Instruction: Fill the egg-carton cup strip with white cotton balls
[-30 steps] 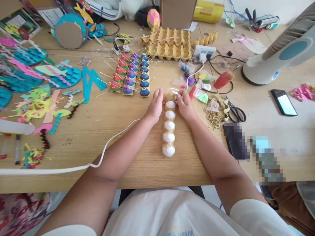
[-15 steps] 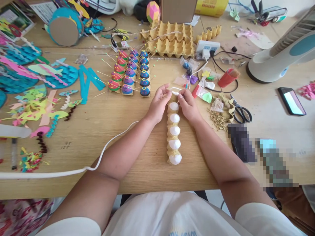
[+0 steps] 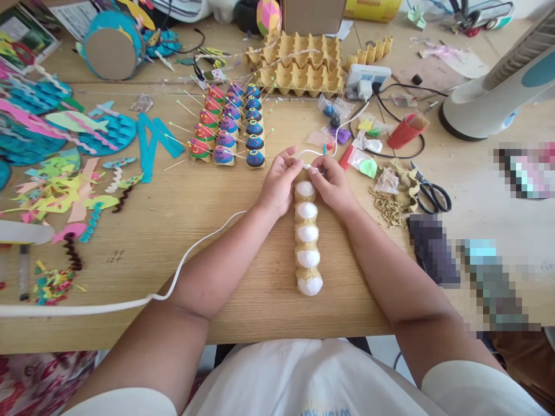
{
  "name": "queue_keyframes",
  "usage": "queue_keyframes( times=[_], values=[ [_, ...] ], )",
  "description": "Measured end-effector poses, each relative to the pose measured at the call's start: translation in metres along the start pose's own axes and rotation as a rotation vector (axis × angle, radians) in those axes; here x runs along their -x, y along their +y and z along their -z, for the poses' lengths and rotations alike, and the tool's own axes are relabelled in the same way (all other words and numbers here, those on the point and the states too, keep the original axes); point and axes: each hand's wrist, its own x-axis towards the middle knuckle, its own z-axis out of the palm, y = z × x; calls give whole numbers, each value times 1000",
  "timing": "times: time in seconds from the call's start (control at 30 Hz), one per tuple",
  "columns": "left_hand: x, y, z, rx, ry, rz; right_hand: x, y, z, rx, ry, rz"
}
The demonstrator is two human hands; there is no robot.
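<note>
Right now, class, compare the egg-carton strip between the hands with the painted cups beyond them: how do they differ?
The strip is bare cardboard with white pompoms on top; the painted cups are coloured and stuck with pins. The strip is one row, touched by the left hand and right hand; the cups stand in three untouched rows. Both look like egg-carton.
</note>
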Motion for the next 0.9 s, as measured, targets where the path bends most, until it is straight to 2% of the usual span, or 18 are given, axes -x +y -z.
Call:
queue_keyframes(
  times=[0.3, 0.57, 0.73, 0.9],
  values=[
    [-2, -6, 5, -11, -6, -16, -1, 7, -1, -100, 32, -64],
    [1, 0, -1, 104, 43, 62, -2, 9, -4, -193, 48, -96],
    [3, 4, -3, 123, 44, 53, -3, 9, -5, -300, 52, -138],
    [9, 18, -13, 350, 119, 140, -3, 7, -6, -407, 93, -197]
  ],
)
